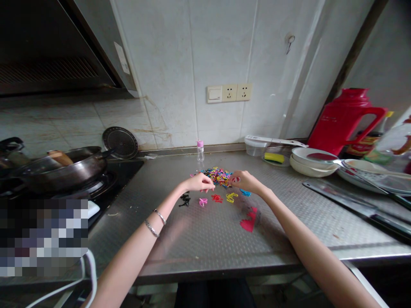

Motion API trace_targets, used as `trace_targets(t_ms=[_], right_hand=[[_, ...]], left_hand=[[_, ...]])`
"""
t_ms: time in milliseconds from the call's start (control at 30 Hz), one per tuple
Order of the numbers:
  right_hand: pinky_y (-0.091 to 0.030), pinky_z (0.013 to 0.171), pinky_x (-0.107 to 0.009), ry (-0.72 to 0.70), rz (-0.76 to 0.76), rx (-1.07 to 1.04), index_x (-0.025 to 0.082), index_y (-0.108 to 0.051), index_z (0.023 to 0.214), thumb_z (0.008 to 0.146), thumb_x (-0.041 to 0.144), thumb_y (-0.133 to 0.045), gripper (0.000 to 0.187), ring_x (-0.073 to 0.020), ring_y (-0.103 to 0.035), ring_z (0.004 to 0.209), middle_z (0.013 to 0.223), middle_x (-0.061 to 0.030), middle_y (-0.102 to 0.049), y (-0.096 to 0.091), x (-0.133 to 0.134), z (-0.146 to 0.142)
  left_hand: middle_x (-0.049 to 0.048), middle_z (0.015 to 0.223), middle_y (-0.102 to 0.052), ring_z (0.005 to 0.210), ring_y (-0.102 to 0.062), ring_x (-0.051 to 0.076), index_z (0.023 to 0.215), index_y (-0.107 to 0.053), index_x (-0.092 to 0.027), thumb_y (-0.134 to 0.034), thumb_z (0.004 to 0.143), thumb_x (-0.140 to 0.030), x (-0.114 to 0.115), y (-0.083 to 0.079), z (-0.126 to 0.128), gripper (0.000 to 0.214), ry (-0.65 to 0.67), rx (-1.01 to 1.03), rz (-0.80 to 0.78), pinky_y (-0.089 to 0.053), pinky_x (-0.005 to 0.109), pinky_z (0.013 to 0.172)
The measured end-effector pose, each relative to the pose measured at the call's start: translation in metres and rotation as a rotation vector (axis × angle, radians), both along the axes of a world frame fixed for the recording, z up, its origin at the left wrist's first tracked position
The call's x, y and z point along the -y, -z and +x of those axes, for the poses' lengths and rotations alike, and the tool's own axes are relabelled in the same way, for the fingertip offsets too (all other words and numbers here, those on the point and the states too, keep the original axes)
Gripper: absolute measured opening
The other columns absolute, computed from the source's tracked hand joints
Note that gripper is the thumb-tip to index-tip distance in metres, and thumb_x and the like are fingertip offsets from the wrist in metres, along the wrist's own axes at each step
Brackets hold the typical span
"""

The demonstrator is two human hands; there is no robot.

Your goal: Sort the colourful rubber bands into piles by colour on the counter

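Bands point(218, 174) of many colours lie heaped on the metal counter point(180, 252), in front of the person and between the two hands. The left hand point(201, 182) is at the heap's near left edge, its fingers bent downward; the right hand point(245, 182) is at the heap's right side, fingers curled in toward it. At this size one cannot fairly tell whether either hand's fingertips are parted or pinch a band.

Nearer the person, small groups sorted by colour run in a loose row from left to right: black bands point(185, 199), pink bands point(203, 202), red bands point(217, 198), yellow bands point(231, 197) and blue bands point(245, 193), the last just below the right hand. A red scrap point(249, 220) lies closer to the counter's front, between the forearms. Two bracelets point(151, 228) circle the left forearm.

Behind the heap a bottle point(200, 152) with a pink cap stands upright near the wall. A tub point(256, 147) and a yellow sponge point(274, 158) are farther right, and a knife point(340, 198) lies beyond the right forearm.
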State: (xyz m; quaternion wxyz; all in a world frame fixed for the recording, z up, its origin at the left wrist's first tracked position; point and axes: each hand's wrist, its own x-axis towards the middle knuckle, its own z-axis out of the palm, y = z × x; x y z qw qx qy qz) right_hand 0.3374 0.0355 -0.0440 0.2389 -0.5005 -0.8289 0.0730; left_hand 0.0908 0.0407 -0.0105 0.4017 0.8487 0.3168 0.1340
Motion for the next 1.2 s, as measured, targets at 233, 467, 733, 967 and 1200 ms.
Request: trace_targets(t_ms=[233, 467, 733, 967, 1200], right_hand=[[-0.039, 0.061, -0.018, 0.020, -0.053, 0.120, 0.025, -0.068, 0.080, 0.070, 0.029, -0.057, 0.016, -0.0128, -0.057, 0.072, 0.082, -0.0001, -0.066, 0.003, 0.008, -0.009], [-0.040, 0.064, -0.021, 0.007, -0.029, 0.139, 0.025, -0.067, 0.080, 0.072, 0.033, -0.057, 0.015, -0.0144, -0.058, 0.076, 0.086, -0.0012, -0.066, 0.004, 0.011, -0.015], [-0.038, 0.062, -0.019, 0.010, -0.002, 0.173, 0.023, -0.066, 0.081, 0.078, 0.027, -0.050, 0.017, -0.0130, -0.058, 0.075, 0.089, -0.0029, -0.064, 0.007, 0.012, -0.019], [-0.038, 0.063, -0.019, -0.027, 0.022, 0.042, 0.020, -0.066, 0.081, 0.078, 0.029, -0.050, 0.019, -0.0122, -0.057, 0.074, 0.088, -0.0039, -0.063, 0.009, 0.010, -0.018], [-0.041, 0.061, -0.021, -0.019, 0.012, -0.097, 0.016, -0.069, 0.076, 0.074, 0.029, -0.052, 0.021, -0.0121, -0.055, 0.064, 0.073, -0.0040, -0.065, 0.000, -0.002, 0.002]], left_hand=[[-0.0032, 0.051, -0.048, 0.038, -0.036, 0.004, 0.072, -0.060, -0.011, -0.053, 0.074, -0.039, -0.023, -0.002, -0.030, 0.029, -0.355, 0.159, -0.042, -0.023, 0.016, 0.035], [-0.0030, 0.050, -0.048, 0.038, -0.035, 0.003, 0.066, -0.059, -0.011, -0.053, 0.074, -0.036, -0.030, 0.004, -0.039, 0.026, -0.463, 0.164, -0.042, -0.021, 0.016, 0.034], [-0.0030, 0.050, -0.048, 0.037, -0.035, 0.003, 0.072, -0.062, -0.010, -0.053, 0.073, -0.036, -0.031, 0.007, -0.038, 0.027, -0.464, 0.153, -0.036, -0.021, 0.016, 0.034], [-0.0031, 0.050, -0.047, 0.037, -0.034, 0.003, 0.068, -0.061, -0.010, -0.053, 0.073, -0.035, -0.030, 0.007, -0.038, 0.026, -0.462, 0.141, -0.034, -0.021, 0.016, 0.034], [-0.0021, 0.051, -0.048, 0.038, -0.035, 0.003, 0.071, -0.061, -0.010, -0.052, 0.075, -0.033, -0.030, 0.006, -0.038, 0.025, -0.484, 0.115, -0.031, -0.021, 0.016, 0.034]])
